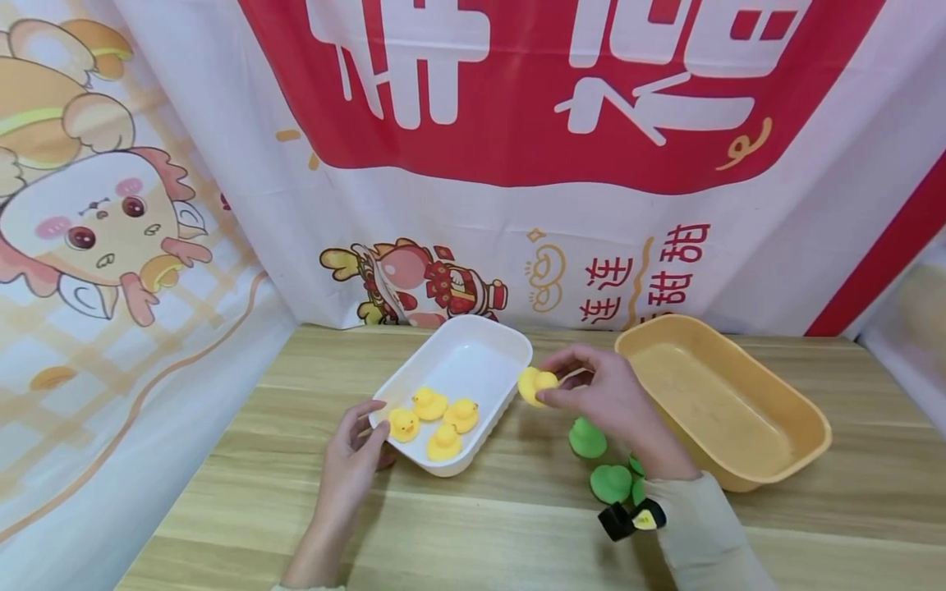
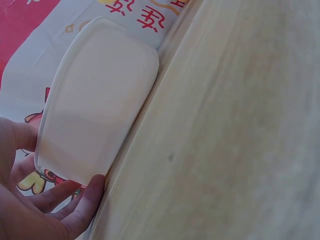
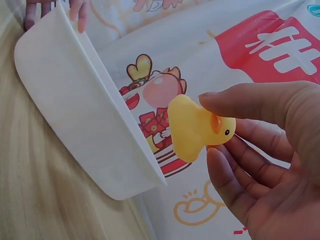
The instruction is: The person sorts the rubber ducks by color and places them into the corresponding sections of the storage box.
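Observation:
A yellow rubber duck is pinched between thumb and fingers of my right hand, just off the right side of a white plastic tub. In the right wrist view this duck is tipped on its side, held near its head, above the level of the tub's wall. My left hand grips the tub's near left corner. In the left wrist view its thumb lies at the rim and its other fingers reach round the outside. Several yellow ducks sit inside the tub's near end.
Below my right forearm several green ducks lie on the wooden table, some partly hidden. An orange-tan tub stands to the right with a bare bottom. A printed cloth hangs behind the table.

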A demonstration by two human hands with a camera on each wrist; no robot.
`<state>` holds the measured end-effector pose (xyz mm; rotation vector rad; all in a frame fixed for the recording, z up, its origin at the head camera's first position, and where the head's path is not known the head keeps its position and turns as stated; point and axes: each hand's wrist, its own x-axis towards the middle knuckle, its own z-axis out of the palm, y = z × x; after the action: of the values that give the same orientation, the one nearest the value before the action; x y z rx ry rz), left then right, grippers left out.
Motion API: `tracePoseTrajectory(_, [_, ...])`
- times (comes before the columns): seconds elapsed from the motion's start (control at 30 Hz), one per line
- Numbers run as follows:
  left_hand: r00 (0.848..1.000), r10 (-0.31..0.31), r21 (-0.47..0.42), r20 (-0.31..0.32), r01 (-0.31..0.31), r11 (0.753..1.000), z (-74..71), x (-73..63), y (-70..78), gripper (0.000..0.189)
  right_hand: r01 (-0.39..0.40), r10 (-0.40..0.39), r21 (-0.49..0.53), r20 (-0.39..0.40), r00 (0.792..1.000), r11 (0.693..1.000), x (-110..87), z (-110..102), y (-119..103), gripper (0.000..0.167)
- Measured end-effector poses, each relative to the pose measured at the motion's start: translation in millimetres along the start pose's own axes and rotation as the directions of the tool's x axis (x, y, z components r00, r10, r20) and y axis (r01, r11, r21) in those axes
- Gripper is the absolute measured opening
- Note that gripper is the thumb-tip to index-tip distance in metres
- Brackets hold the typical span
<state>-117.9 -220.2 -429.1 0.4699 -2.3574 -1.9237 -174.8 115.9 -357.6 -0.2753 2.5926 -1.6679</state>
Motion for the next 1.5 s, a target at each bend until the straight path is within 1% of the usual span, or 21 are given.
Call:
tracePoseTrajectory(0.1, [1.000, -0.004, 0.000, -0.004, 0.004, 1.000, -0.3, 0.2, -0.6, 0.040, 0.023, -0.023, -0.012, -0.015, 1.000, 1.000, 6.1, 1.8, -4.8, 0.032])
tracePoseTrajectory(0.2, [1.000, -0.007, 0.001, -0.006, 0.007, 1.000, -0.9, 0.5, -0.8, 0.040, 0.062, -0.062, -0.031, -0.003, 0.998, 0.998, 15.5, 5.3, -11.5, 0.029])
tracePoseTrajectory(0.37, [1.000, -0.005, -0.004, -0.003, 0.005, 1.000, 0.3, 0.7, -1.4, 0.039, 0.115, -0.109, -0.075, 0.076, 0.991, 0.990, 35.8, 15.1, -17.2, 0.028])
tracePoseTrajectory(0.47, [1.000, -0.006, -0.006, 0.009, 0.006, 1.000, 1.2, 0.7, -0.9, 0.040, 0.140, -0.127, -0.130, 0.104, 0.986, 0.982, 47.3, 22.2, -17.4, 0.028])
tracePoseTrajectory(0.6, [1.000, -0.005, -0.002, 0.014, 0.005, 1.000, 0.6, 1.7, 1.9, 0.040, 0.154, -0.127, -0.200, 0.140, 0.982, 0.968, 65.6, 35.6, -19.8, 0.026])
tracePoseTrajectory(0.73, [1.000, 0.001, 0.000, 0.010, -0.001, 1.000, -0.5, 2.8, 3.6, 0.040, 0.168, -0.118, -0.254, 0.204, 0.972, 0.952, 87.3, 51.4, -19.0, 0.025])
tracePoseTrajectory(0.8, [1.000, 0.001, -0.002, 0.009, -0.001, 1.000, -0.4, 2.8, 3.1, 0.040, 0.148, -0.085, -0.272, 0.231, 0.969, 0.951, 97.2, 59.3, -14.5, 0.024])
tracePoseTrajectory(0.9, [1.000, 0.000, -0.009, 0.009, 0.000, 1.000, 0.5, 1.8, 1.9, 0.040, 0.098, -0.023, -0.295, 0.247, 0.969, 0.950, 107.9, 69.1, -6.8, 0.024])
tracePoseTrajectory(0.97, [1.000, -0.006, -0.012, 0.006, 0.006, 1.000, 0.9, 1.2, 1.4, 0.039, 0.080, 0.001, -0.313, 0.249, 0.969, 0.946, 111.9, 75.1, -3.9, 0.024])
tracePoseTrajectory(1.07, [1.000, -0.012, -0.013, 0.004, 0.012, 1.000, 0.6, 1.2, 1.5, 0.039, 0.073, 0.014, -0.349, 0.239, 0.971, 0.934, 113.4, 81.6, -3.2, 0.024])
tracePoseTrajectory(1.2, [1.000, -0.012, -0.011, 0.003, 0.012, 1.000, -0.7, 1.7, 2.3, 0.040, 0.071, 0.030, -0.419, 0.230, 0.973, 0.905, 112.2, 86.3, -2.6, 0.025])
tracePoseTrajectory(1.33, [1.000, -0.013, -0.009, 0.003, 0.013, 1.000, -1.9, 2.4, 2.0, 0.041, 0.096, 0.018, -0.470, 0.232, 0.973, 0.877, 111.9, 88.1, -0.8, 0.027])
tracePoseTrajectory(1.43, [1.000, -0.011, -0.004, 0.004, 0.011, 1.000, -2.8, 2.4, 1.4, 0.040, 0.114, 0.006, -0.479, 0.241, 0.970, 0.870, 112.7, 88.4, 0.6, 0.029])
tracePoseTrajectory(1.5, [1.000, -0.009, -0.002, 0.006, 0.009, 1.000, -3.5, 2.3, 0.9, 0.040, 0.116, 0.005, -0.475, 0.246, 0.969, 0.872, 113.4, 88.4, 1.2, 0.029])
